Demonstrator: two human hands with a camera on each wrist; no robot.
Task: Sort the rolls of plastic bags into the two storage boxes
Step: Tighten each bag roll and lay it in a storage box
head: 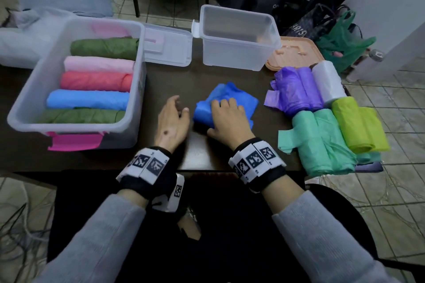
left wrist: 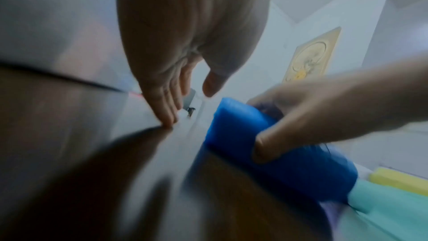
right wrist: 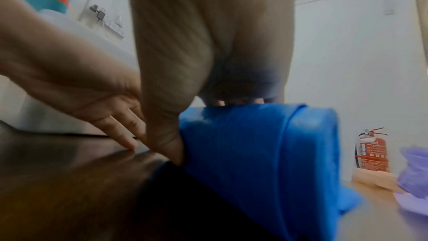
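A blue roll (head: 232, 96) of plastic bags lies mid-table, part of it loose and crumpled. My right hand (head: 218, 117) grips it, fingers curled over the top and thumb pressed on the near side; the right wrist view shows the blue roll (right wrist: 254, 144) close up. My left hand (head: 179, 105) is just left of the roll, open, with its fingertips (left wrist: 167, 116) touching the table. The large clear box (head: 27, 89) at the left holds several rolls: green, pink, coral, light blue, green. The small clear box (head: 234, 53) at the back stands empty.
At the table's right edge lie purple (head: 296, 92), white (head: 328, 80), mint (head: 322, 142) and lime (head: 356, 126) rolls. A clear lid (head: 167, 46) sits between the boxes, a peach lid (head: 296, 50) behind the purple roll. Bags (head: 322, 20) stand on the floor beyond.
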